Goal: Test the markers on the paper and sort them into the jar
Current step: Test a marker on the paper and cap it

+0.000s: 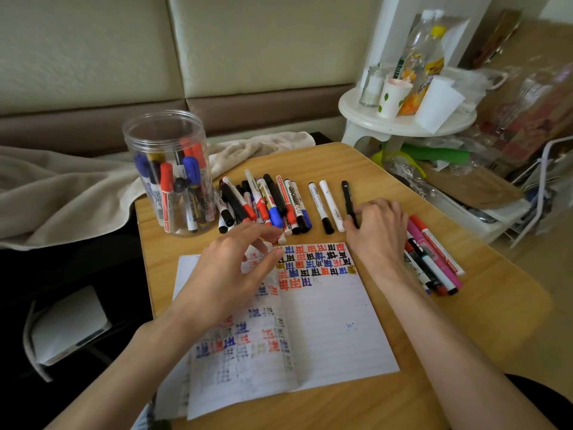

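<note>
Marker (294,201) reads "WHITEBOARD"; right hand (376,231) pinches black pen (348,197).

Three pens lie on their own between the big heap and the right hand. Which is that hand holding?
The slim all-black marker, rightmost of the three; the right hand pinches its near end. The all-white marker and black-capped white marker lie left of it.

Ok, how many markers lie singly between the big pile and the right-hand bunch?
3, side by side beyond the paper: a black-capped white marker, an all-white marker right of it, and a black marker pinched by the right hand, partly hidden.
</note>
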`<state>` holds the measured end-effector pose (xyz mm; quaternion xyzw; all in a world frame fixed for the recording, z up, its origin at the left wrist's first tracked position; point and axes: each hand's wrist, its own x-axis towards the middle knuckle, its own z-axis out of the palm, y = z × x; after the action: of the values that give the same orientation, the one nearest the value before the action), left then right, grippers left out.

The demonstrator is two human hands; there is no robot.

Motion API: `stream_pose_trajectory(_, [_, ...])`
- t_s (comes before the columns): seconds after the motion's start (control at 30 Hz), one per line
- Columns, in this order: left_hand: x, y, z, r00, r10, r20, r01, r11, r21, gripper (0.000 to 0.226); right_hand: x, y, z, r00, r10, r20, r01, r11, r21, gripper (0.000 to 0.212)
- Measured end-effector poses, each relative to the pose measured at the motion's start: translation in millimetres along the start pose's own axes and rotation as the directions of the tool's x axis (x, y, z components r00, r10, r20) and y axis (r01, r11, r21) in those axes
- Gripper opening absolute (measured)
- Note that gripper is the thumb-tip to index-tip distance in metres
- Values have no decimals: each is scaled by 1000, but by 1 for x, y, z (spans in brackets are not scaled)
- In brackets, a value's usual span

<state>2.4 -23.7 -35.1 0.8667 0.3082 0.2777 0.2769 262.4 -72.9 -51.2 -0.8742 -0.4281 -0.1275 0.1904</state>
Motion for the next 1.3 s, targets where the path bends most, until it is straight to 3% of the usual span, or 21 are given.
stream_pose_trajectory(0.23, [0, -1, 0, 1000, 10, -2, -10, 1000, 4, 41, 4, 2, 1, 993, 117, -14, -117, 993, -7, 34])
stream_pose_trajectory(0.5, [1, 2, 5, 1000, 15, 9, -15, 1000, -23, 37, -2, 2, -7, 982, 153, -111, -126, 967, 221, 22])
stream_pose_trajectory(0.63, [3, 9, 11, 1000, -2, 8, 2, 997, -74, 33, -21, -5, -20, 988, 100, -116, -37, 891, 453, 21])
stream_pose_trajectory(0.8, [5, 22, 20, 992, -119, 41, 126, 938, -322, 37, -62, -27, -38, 1000, -7, -25, 23, 641, 767, 14])
stream_pose_trajectory(0.9, [8, 28, 22, 978, -198, 68, 207, 865, -456, 27, -83, -31, -35, 993, -120, 9, 61, 566, 822, 13])
stream_pose_trajectory(0.97, [9, 30, 23, 967, -247, 67, 248, 836, -490, 23, -93, -29, -34, 972, -231, 47, 102, 590, 801, 15])
stream_pose_trajectory(1.07, [8, 26, 23, 976, -216, 34, 212, 892, -398, 21, -97, -26, -43, 936, -306, 175, 35, 575, 817, 18])
stream_pose_trajectory(1.2, [1, 27, 25, 996, 83, 23, -80, 991, -106, 19, -90, -22, -59, 934, -150, 324, -238, 415, 878, 21])
stream_pose_trajectory(1.3, [-1, 28, 28, 985, 157, 67, -155, 987, -38, 28, -92, -24, -63, 906, -102, 411, -366, 304, 880, 30])
